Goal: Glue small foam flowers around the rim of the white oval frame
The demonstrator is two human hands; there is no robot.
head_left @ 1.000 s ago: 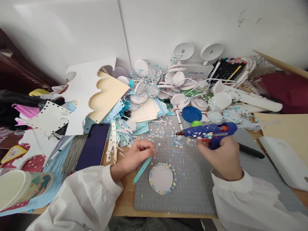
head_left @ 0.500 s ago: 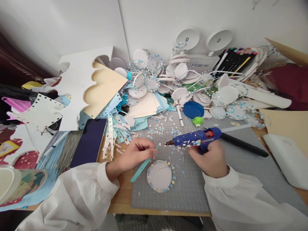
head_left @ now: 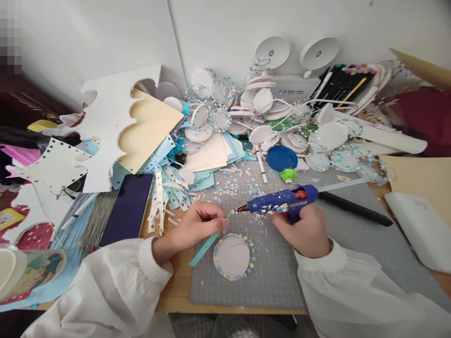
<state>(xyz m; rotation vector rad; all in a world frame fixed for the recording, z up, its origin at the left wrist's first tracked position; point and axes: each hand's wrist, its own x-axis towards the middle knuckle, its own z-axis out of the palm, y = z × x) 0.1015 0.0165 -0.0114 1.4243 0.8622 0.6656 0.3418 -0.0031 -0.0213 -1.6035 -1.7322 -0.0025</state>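
Note:
My left hand [head_left: 197, 224] pinches a light blue paper strip [head_left: 206, 244] near its upper end, just left of a white paper disc [head_left: 232, 256] edged with tiny blue and cream stars. The disc lies flat on the grey cutting mat [head_left: 278, 277]. My right hand [head_left: 306, 232] grips a blue glue gun [head_left: 282, 203] speckled with paper bits. Its nozzle points left and almost touches the top tip of the strip, above the disc.
A dark phone [head_left: 127, 209] lies left of the mat. Behind the mat sit a heap of decorated discs [head_left: 218, 117], paper sheets, a blue lid [head_left: 281, 157], a green cap [head_left: 288, 175] and markers [head_left: 343, 80]. A black rod [head_left: 355, 208] and a white box [head_left: 419, 230] lie at right.
The glue gun has swung left and down, bringing its nozzle from well right of the strip to its tip. My left hand has stayed put with the strip.

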